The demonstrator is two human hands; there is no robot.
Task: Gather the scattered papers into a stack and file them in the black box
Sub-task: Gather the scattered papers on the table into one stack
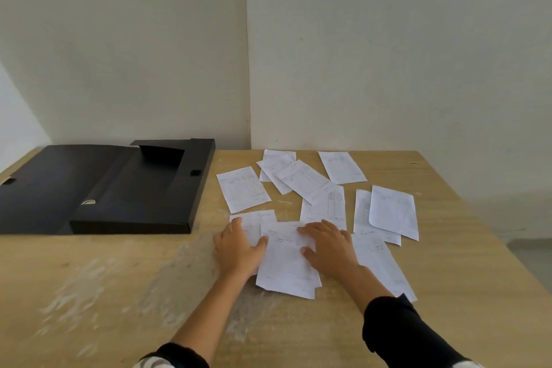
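Several white printed papers (307,182) lie scattered over the right half of the wooden table (119,278). A small pile of overlapping sheets (283,266) lies nearest me. My left hand (239,248) rests flat on the pile's left edge, thumb on the top sheet. My right hand (328,245) presses flat on its right side, fingers spread. Neither hand lifts a sheet. The black box (140,188) lies open at the table's back left, its lid (44,185) folded out to the left.
The table stands in a corner between two pale walls. Its right edge (478,218) drops off to the floor. More sheets (388,212) overlap to the right of my hands, and one long sheet (382,263) lies beside my right forearm.
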